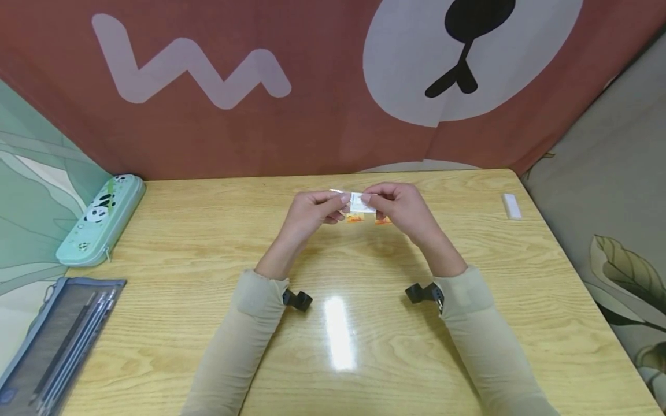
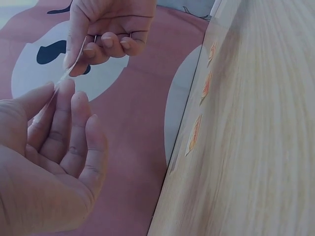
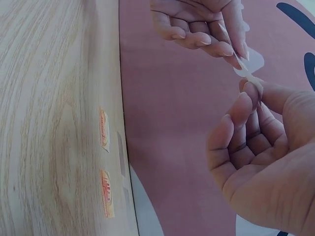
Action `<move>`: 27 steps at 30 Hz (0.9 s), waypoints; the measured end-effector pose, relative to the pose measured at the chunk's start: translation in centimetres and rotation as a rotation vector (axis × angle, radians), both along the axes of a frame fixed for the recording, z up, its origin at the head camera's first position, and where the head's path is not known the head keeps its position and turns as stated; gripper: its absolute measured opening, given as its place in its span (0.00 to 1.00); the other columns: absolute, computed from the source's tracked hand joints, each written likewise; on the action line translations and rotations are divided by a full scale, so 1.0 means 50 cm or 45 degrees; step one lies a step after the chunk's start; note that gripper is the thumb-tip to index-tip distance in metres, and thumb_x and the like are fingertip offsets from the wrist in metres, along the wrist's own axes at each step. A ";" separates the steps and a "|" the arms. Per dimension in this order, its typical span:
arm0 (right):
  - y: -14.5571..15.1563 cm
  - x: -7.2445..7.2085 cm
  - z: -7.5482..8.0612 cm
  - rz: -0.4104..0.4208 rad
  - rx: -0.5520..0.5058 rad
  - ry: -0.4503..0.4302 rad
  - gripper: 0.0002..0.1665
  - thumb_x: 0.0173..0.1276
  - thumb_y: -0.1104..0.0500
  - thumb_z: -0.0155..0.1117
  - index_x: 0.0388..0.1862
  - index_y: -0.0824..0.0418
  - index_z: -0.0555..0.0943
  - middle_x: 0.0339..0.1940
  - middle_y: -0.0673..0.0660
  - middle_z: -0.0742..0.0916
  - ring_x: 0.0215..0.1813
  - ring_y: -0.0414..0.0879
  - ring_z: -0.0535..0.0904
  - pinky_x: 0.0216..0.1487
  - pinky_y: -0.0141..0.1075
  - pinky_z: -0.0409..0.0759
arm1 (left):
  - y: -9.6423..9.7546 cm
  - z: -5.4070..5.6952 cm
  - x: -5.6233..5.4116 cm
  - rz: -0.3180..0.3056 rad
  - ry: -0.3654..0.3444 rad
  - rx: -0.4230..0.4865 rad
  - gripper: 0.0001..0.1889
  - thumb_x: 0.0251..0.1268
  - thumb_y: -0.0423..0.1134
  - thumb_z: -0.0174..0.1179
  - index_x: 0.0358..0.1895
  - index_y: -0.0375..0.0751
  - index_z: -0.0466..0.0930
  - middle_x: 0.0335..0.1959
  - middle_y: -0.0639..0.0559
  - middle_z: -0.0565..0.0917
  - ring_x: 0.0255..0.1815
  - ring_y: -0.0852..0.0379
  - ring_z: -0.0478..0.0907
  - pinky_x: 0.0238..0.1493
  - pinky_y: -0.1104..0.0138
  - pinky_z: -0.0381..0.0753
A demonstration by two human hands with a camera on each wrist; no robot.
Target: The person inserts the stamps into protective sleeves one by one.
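Above the far part of the table, a small, thin white packet (image 1: pixel 361 203) is held up between both hands. My left hand (image 1: pixel 314 211) pinches its left end between thumb and forefinger. The right end is pinched the same way by my right hand (image 1: pixel 404 209). Edge-on in the left wrist view, the packet looks like a thin strip, slightly bent, with the other fingers loosely curled below. Under the hands lie small flat orange-and-white pieces; one piece (image 1: pixel 355 218) shows between the hands, and another piece (image 3: pixel 107 193) lies near the table's back edge in the right wrist view.
A mint panda pencil case (image 1: pixel 101 222) lies at the table's left edge, with a grey mesh pouch (image 1: pixel 73 341) of pens or pencils nearer. A white block (image 1: pixel 511 206) sits at the back right. Behind the wooden table (image 1: pixel 380 358) hangs a reddish-brown cloth (image 1: pixel 322 136).
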State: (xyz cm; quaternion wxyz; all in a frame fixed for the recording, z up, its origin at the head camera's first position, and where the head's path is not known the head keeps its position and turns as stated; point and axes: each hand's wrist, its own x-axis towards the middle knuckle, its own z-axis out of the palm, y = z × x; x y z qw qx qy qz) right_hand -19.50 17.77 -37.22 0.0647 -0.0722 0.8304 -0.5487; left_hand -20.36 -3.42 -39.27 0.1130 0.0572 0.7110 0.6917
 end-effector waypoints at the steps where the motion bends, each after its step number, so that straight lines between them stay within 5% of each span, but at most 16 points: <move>1: 0.000 0.000 0.000 -0.004 0.001 0.000 0.14 0.74 0.52 0.65 0.48 0.61 0.87 0.35 0.50 0.86 0.31 0.44 0.77 0.34 0.35 0.81 | 0.001 0.000 0.000 -0.009 0.001 -0.001 0.14 0.68 0.43 0.67 0.48 0.36 0.89 0.30 0.55 0.88 0.30 0.60 0.86 0.45 0.58 0.89; 9: 0.001 0.000 0.002 -0.017 -0.074 0.016 0.16 0.75 0.51 0.65 0.54 0.58 0.86 0.46 0.51 0.88 0.37 0.46 0.83 0.42 0.39 0.87 | 0.004 0.002 0.001 -0.031 0.005 0.003 0.14 0.68 0.43 0.68 0.47 0.35 0.89 0.28 0.55 0.87 0.29 0.61 0.85 0.37 0.67 0.87; 17: 0.003 -0.001 0.001 -0.087 -0.237 0.024 0.16 0.73 0.55 0.66 0.54 0.61 0.85 0.39 0.49 0.90 0.28 0.42 0.84 0.39 0.37 0.88 | 0.000 0.005 0.003 0.054 -0.012 0.039 0.14 0.68 0.42 0.67 0.50 0.35 0.88 0.32 0.50 0.89 0.27 0.60 0.86 0.38 0.64 0.89; 27: 0.005 -0.002 0.003 -0.110 -0.166 -0.011 0.20 0.72 0.51 0.67 0.53 0.66 0.84 0.35 0.45 0.87 0.29 0.38 0.83 0.40 0.34 0.88 | 0.000 0.004 0.004 0.043 -0.016 0.056 0.15 0.67 0.42 0.68 0.51 0.36 0.88 0.33 0.48 0.91 0.26 0.59 0.88 0.46 0.51 0.89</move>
